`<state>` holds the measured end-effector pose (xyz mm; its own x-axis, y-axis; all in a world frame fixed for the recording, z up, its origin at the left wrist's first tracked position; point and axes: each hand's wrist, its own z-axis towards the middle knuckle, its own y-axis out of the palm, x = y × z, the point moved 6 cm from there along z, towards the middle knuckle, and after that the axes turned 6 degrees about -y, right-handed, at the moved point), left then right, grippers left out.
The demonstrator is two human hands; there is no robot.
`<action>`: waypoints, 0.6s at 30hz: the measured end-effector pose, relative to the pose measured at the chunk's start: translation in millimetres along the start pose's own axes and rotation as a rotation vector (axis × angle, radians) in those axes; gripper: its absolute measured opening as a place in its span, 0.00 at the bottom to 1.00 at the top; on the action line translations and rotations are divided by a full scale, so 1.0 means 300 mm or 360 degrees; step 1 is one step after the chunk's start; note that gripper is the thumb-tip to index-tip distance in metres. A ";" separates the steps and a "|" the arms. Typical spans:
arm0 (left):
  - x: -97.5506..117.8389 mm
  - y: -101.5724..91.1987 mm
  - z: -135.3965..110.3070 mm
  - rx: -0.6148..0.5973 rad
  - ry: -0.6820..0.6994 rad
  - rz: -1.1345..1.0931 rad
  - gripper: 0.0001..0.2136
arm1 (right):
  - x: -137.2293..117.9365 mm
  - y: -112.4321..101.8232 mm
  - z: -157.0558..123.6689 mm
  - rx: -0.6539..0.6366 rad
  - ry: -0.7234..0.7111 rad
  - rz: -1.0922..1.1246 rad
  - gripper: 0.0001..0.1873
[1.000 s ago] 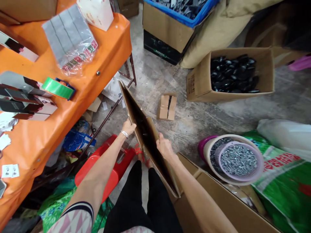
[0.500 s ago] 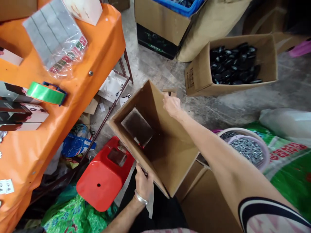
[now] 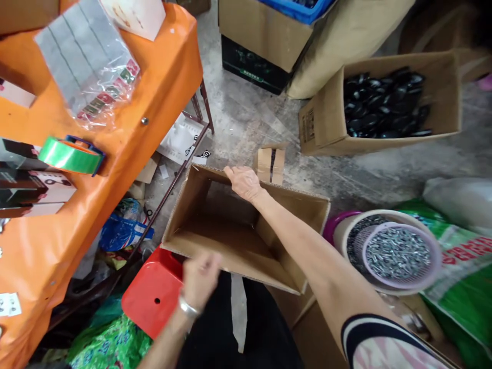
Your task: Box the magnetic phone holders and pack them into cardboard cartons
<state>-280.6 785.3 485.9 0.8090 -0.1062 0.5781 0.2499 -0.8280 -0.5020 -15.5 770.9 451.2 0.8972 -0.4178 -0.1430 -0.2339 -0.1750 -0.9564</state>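
An opened brown cardboard box [image 3: 215, 241] lies in front of my knees, its open side facing me. My right hand [image 3: 243, 182] reaches across it and grips the far rim, fingers curled over the edge. At the box's near edge my left hand [image 3: 200, 279] is blurred by motion, and its fingers look curled. A silver bangle sits on that wrist. A strip of clear tape [image 3: 239, 307] hangs from the box's near edge over my dark trousers.
A red plastic stool [image 3: 154, 294] stands under the box's left corner. The orange table [image 3: 115, 154] at left holds a green tape roll [image 3: 69, 155]. A carton of black parts [image 3: 384, 102], a basin of screws [image 3: 395, 251], a small folded carton [image 3: 271, 164] and green sacks surround me.
The flat carton was spread open into a box and turned level. My right hand shifted along its far rim; my left hand let go of the bottom corner and moved to the near edge.
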 end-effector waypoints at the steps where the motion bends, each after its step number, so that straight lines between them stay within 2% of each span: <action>1: 0.035 -0.137 0.083 0.0423 0.0191 0.0138 0.21 | -0.005 -0.003 0.004 0.0018 -0.0008 0.0018 0.22; 2: 0.053 -0.243 0.172 0.0718 0.0199 0.0338 0.26 | -0.010 -0.012 0.010 0.0034 -0.0008 0.0038 0.21; 3: 0.055 -0.313 0.269 0.0861 0.0074 0.0528 0.32 | -0.014 -0.025 0.014 0.0044 -0.0002 0.0058 0.20; 4: 0.043 -0.345 0.369 0.0803 -0.0132 0.0706 0.34 | -0.014 -0.043 0.012 0.0054 0.0006 0.0071 0.20; 5: 0.022 -0.344 0.457 0.0603 -0.0344 0.0845 0.31 | -0.012 -0.062 -0.003 0.0067 0.0016 0.0072 0.21; 6: 0.010 -0.325 0.524 0.0402 -0.0430 0.0960 0.29 | -0.004 -0.082 -0.035 0.0100 0.0042 0.0061 0.22; 7: 0.004 -0.309 0.566 0.0319 -0.0457 0.1050 0.28 | 0.011 -0.102 -0.091 0.0158 0.0109 0.0046 0.23; 9: -0.003 -0.280 0.596 0.0269 -0.0442 0.1137 0.27 | 0.062 -0.124 -0.281 0.0337 0.0442 0.0022 0.31; 11: -0.005 -0.274 0.583 0.0328 -0.0447 0.1137 0.28 | 0.133 -0.097 -0.564 0.0482 0.1108 0.0063 0.40; 13: -0.004 -0.269 0.557 0.0315 -0.0478 0.1124 0.29 | 0.169 0.004 -0.852 0.0405 0.1773 0.0301 0.47; 14: 0.001 -0.263 0.543 0.0287 -0.0482 0.1132 0.29 | 0.163 0.077 -0.950 0.0249 0.1937 0.0528 0.46; 16: 0.014 -0.234 0.514 0.0223 -0.0456 0.1166 0.27 | 0.123 0.180 -1.032 0.0089 0.1927 0.0762 0.38; 18: 0.028 -0.174 0.479 0.0179 -0.0400 0.1188 0.23 | 0.064 0.250 -0.998 -0.0031 0.1818 0.0879 0.39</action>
<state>-210.4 906.6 424.6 0.8763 -0.4729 -0.0923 -0.3643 -0.5249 -0.7693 -127.9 483.0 453.0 -0.1519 -0.9657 -0.2106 -0.4865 0.2585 -0.8346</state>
